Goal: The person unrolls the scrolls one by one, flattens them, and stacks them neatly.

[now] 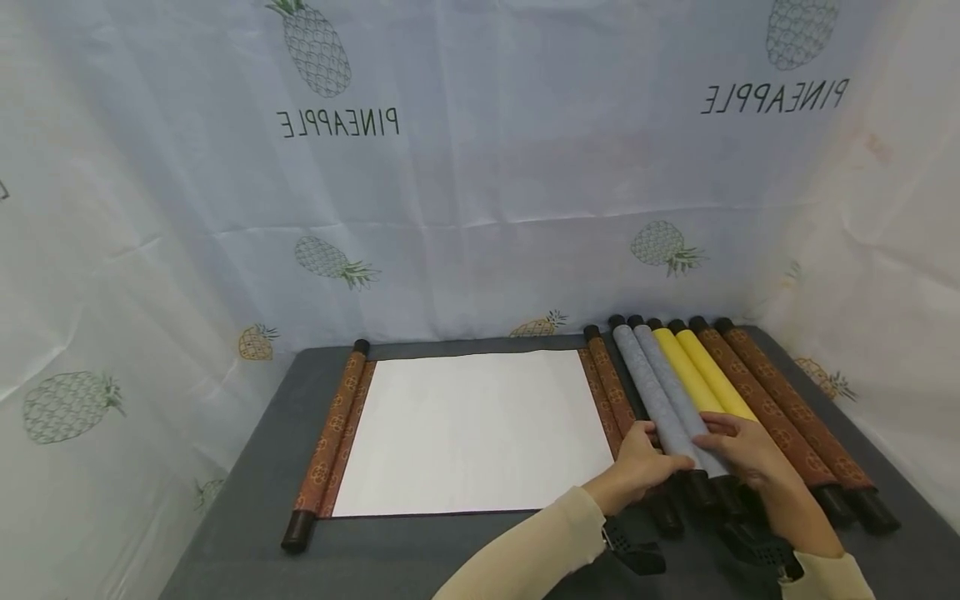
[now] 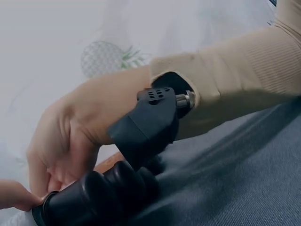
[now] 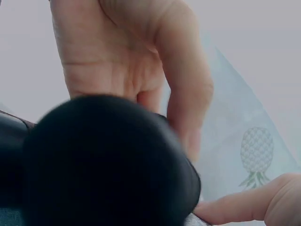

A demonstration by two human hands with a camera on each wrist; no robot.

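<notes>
Head view: grey scroll [image 1: 660, 400] gripped by left hand [image 1: 637, 471] & right hand [image 1: 750, 454]; brown scroll [image 1: 472, 429] already unrolled on table [image 1: 247, 492], five rolled scrolls left.

My right hand [image 3: 127, 61] fills the top of this view, palm toward the lens, fingers reaching down behind a big, blurred black knob [image 3: 108, 165] that I take to be a roller's end cap, though it sits too close to be sure. A fingertip of my left hand [image 3: 244, 205] comes in low at the right, near the cap's edge. Behind it hangs pale cloth printed with a pineapple [image 3: 256, 155].
</notes>
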